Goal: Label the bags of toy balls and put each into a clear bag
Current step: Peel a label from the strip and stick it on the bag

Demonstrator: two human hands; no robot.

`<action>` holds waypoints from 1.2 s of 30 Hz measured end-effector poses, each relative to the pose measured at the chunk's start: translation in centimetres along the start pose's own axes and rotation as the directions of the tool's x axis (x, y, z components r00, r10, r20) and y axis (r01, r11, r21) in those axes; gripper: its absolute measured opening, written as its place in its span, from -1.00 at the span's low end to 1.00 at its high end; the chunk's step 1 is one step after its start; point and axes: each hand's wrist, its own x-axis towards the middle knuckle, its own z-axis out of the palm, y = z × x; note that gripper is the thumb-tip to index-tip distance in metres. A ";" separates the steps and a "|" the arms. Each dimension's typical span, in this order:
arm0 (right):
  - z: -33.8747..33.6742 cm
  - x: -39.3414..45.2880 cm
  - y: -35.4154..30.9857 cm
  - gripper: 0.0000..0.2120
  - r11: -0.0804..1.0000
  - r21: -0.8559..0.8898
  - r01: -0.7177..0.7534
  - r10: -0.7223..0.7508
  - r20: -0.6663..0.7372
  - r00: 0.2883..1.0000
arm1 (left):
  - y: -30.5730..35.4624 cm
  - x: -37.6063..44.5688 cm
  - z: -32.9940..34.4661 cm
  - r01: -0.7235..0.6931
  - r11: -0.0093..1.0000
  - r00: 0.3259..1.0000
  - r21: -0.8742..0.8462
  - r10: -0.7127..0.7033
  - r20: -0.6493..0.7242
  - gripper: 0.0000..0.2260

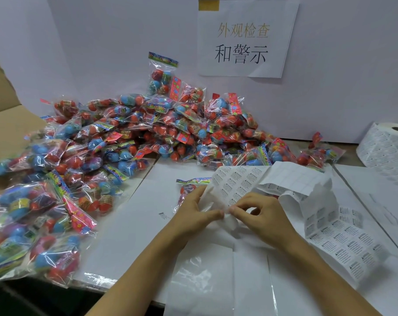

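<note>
A long strip of small warning labels [236, 185] lies crumpled across the table's middle. My left hand [198, 208] and my right hand [262, 213] meet at its near edge, fingertips of both pinching the strip at one spot. Behind my left hand one bag of toy balls [189, 187] lies mostly hidden by the hand and the strip. A big heap of such bags [134, 137], red and blue balls in clear film, fills the left and far side. Clear bags [216, 281] lie flat under my forearms.
A roll of labels [389, 144] stands at the far right edge. An open cardboard box flap [2, 103] rises at the far left. A paper sign [246, 37] hangs on the white back wall. White sheets [129, 220] cover the table.
</note>
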 end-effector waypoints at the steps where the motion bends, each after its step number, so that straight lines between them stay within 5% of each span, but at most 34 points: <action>1: 0.0 0.0 0.0 -0.89 1.000 -0.006 -0.012 0.012 -0.007 1.000 | 0.0 0.0 0.0 -0.001 1.000 1.000 0.009 0.001 -0.017 -0.45; 3: -0.2 0.1 -0.1 -0.87 0.999 -0.020 -0.029 0.028 -0.053 0.998 | 0.0 0.0 0.0 0.001 1.000 1.000 0.001 -0.001 -0.025 -0.41; 6: -0.6 0.3 0.0 -0.81 0.999 -0.045 -0.011 -0.004 -0.328 0.945 | 0.0 0.1 -0.2 0.030 0.995 1.000 -0.092 -0.030 0.003 -0.30; 10: -1.2 0.5 0.3 -0.78 0.995 0.102 -0.009 0.062 -0.525 0.849 | 0.3 -0.1 -0.2 -0.013 0.998 0.997 0.067 0.008 0.077 -0.69; 14: -1.4 0.8 0.6 -0.80 0.973 0.223 -0.051 0.167 -0.537 0.827 | -0.1 -0.1 0.1 -0.046 0.985 0.993 0.167 0.028 0.113 -0.83; 20: -0.4 0.4 0.2 -0.86 0.995 0.100 -0.004 0.051 -0.478 0.877 | 0.5 -0.7 0.1 -0.129 0.914 0.988 0.385 0.083 0.133 -0.54; 24: -0.1 0.3 -0.1 -0.79 0.995 0.097 -0.001 0.045 -0.452 0.891 | 0.4 -0.6 0.5 -0.088 0.962 0.995 0.259 0.072 0.072 -0.40; 29: 0.1 0.3 -0.2 -0.76 0.997 0.076 0.001 0.033 -0.439 0.898 | 0.0 -0.4 0.3 -0.200 0.868 0.975 0.454 0.221 0.008 -0.62; 36: 0.7 -0.2 -0.6 -0.83 0.996 -0.042 0.081 -0.091 -0.378 0.922 | 0.1 -0.2 0.4 -0.196 0.927 0.976 0.320 0.216 -0.027 -0.79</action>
